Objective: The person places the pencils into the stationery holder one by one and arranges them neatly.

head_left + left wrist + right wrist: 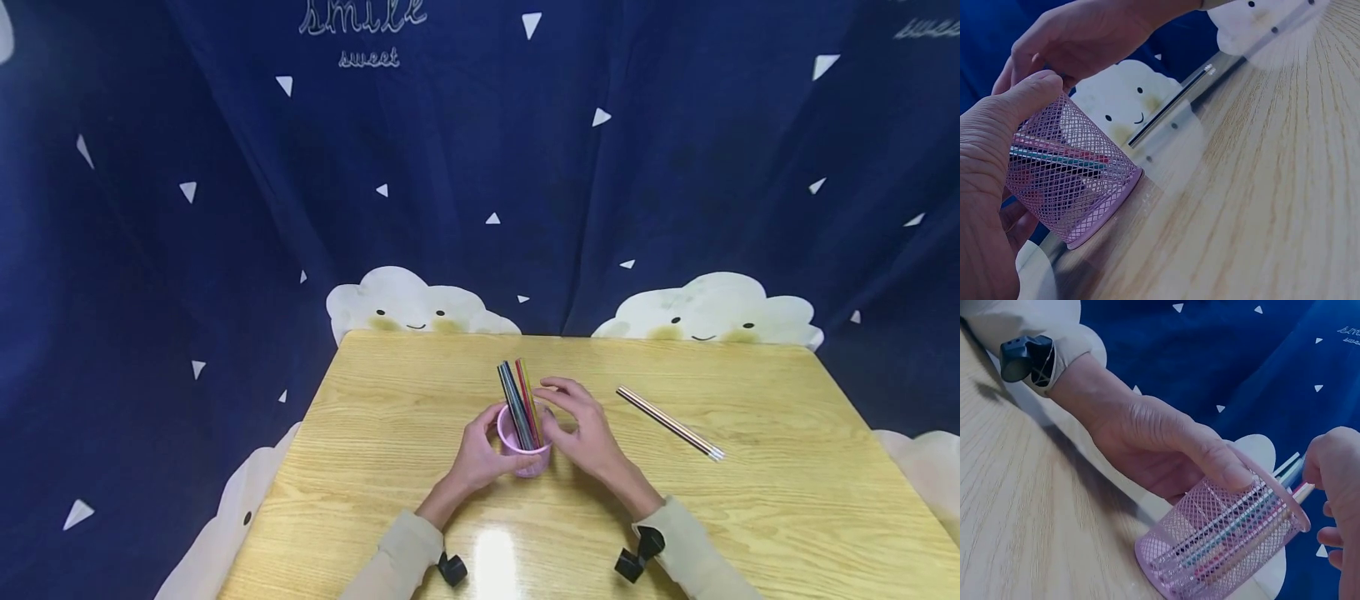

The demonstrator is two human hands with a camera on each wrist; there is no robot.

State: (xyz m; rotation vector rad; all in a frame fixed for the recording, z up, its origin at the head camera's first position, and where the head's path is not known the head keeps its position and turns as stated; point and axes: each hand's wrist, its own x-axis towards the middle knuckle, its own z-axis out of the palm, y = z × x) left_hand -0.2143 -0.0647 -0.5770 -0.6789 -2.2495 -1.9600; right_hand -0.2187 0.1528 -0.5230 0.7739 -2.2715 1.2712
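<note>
A pink mesh pencil cup [531, 467] stands on the table. My left hand [477, 454] grips it from the left, thumb across the near side and fingers round the far side. Several colored pencils [514, 402], dark, red and yellow among them, lean to the left inside the cup and rise above its rim. At the right of the rim is my right hand [588, 429], its fingers loosely bent beside the pencils. The right wrist view shows its thumb [1322, 465] close to the pencils, partly covering their upper ends; contact is unclear.
To the right, a few striped pencils [670, 423] lie together on the wooden table [787, 500], slanting toward the near right. Behind the table hangs a dark blue curtain [480, 150] with white triangles and clouds. Each wrist carries a small black camera [452, 570].
</note>
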